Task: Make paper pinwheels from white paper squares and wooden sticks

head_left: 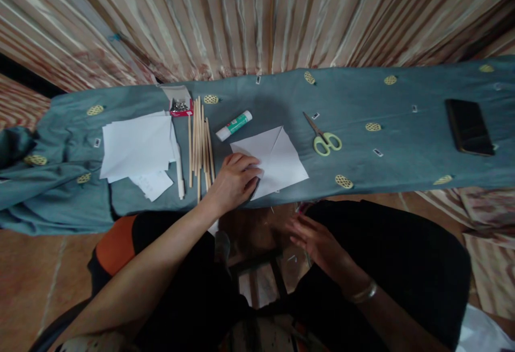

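Observation:
A white sheet of paper (281, 164) with crease lines lies near the front edge of the cloth-covered table. My left hand (235, 180) is on its left side, fingers curled and pressed together at the paper, hiding that part of it. Away from the table, my right hand (316, 239) hovers over my lap with its fingers apart and nothing in it. A glue stick (234, 125) with a green label lies just behind the paper. To the right of the sheet are scissors (323, 137) with light green handles, their blades closed.
Several wooden sticks (197, 137) lie left of my left hand. Beside them are a white pen (179, 172), a stack of paper (137, 145) and an open small box (179, 106) of metal bits. A phone (469, 126) rests far right. Curtains (257, 19) hang behind the table.

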`<control>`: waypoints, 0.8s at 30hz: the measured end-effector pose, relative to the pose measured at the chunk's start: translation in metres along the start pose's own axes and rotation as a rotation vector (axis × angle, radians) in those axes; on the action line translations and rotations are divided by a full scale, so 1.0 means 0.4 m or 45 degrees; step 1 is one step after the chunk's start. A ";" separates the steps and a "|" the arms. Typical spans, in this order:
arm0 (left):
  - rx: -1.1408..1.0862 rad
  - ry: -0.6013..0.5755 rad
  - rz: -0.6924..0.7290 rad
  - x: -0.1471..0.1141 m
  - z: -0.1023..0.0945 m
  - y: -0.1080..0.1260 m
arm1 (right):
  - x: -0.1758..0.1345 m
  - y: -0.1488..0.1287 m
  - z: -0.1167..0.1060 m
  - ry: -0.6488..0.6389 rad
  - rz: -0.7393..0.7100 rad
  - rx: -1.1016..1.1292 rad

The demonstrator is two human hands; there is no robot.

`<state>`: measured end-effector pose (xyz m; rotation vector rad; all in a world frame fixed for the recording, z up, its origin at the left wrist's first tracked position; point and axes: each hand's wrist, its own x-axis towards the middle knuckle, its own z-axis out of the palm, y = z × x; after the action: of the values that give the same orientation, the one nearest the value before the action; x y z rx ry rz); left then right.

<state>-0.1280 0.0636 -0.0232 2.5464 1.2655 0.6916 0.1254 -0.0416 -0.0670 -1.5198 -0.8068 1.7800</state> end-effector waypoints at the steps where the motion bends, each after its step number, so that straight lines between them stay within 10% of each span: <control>1: -0.002 0.002 0.004 0.001 -0.001 0.000 | 0.020 0.002 -0.013 -0.010 0.065 0.173; 7: 0.017 0.006 0.003 0.003 0.001 -0.001 | 0.110 -0.080 -0.065 0.025 0.164 0.610; 13: 0.035 0.009 0.018 0.003 0.000 -0.002 | 0.064 -0.062 -0.017 0.097 0.313 0.467; 24: 0.052 0.076 0.112 0.005 -0.006 0.049 | 0.024 -0.151 0.042 -0.394 0.271 0.567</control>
<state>-0.1147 0.0531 -0.0131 2.6470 1.2037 0.7730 0.1130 0.0018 -0.0221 -1.0838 -0.3541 2.2092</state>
